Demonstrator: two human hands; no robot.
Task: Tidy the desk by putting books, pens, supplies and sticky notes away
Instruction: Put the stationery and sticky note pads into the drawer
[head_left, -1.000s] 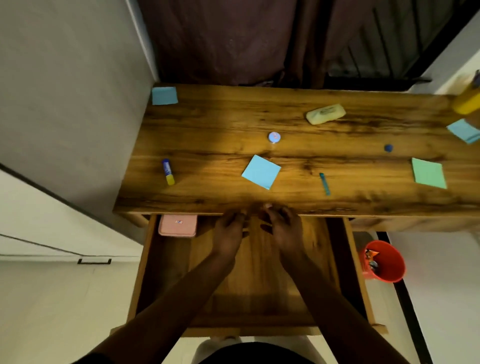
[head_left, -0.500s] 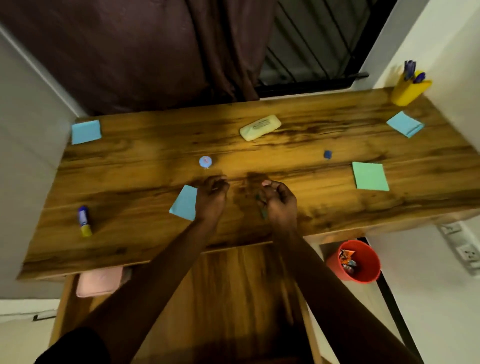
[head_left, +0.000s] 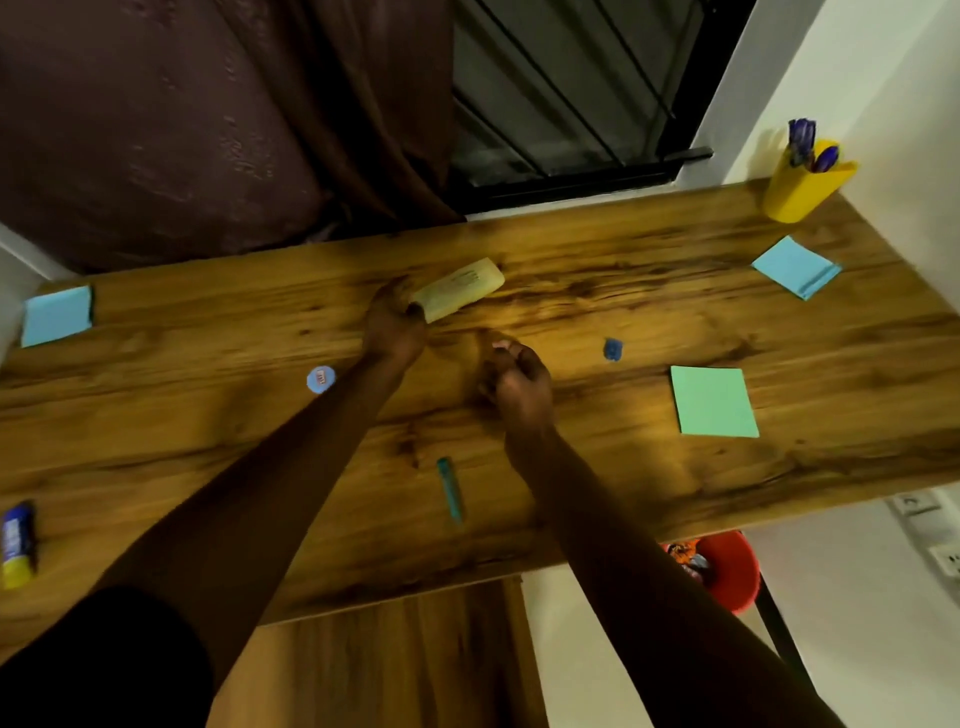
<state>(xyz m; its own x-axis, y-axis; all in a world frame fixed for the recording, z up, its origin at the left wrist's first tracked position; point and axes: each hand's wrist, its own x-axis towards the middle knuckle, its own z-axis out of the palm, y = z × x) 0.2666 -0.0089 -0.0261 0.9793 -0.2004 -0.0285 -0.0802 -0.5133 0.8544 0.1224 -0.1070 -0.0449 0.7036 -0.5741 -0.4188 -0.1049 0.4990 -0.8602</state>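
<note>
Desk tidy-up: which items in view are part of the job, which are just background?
Job: pale yellow case, gripped by left hand; blue sticky pads; green sticky pad; teal pen; glue stick; yellow pen cup.
Lying about: red bin; curtain; wall socket.

I see a dark curtain (head_left: 208, 130) beside the barred window (head_left: 561, 93) — lower down, a red bin (head_left: 740, 582) near a wall socket (head_left: 946, 558).

Varnished wood with dark streaky grain, smooth and softly glossy: desk (head_left: 675, 493). On the desk, matt paper: green sticky note (head_left: 714, 401), blue sticky notes (head_left: 795, 267). Smooth, slightly shiny plastic: yellow pen cup (head_left: 802, 187) at the desk's far right corner, glue stick (head_left: 18, 545) at its left end. Mid-desk, pale yellow case (head_left: 460, 288), smooth, seemingly plastic. Behind the desk, dark draped cloth curtain (head_left: 208, 130) with faint sheen, black metal window bars (head_left: 545, 104). Below the desk's near edge, glossy red plastic bin (head_left: 727, 571).
</note>
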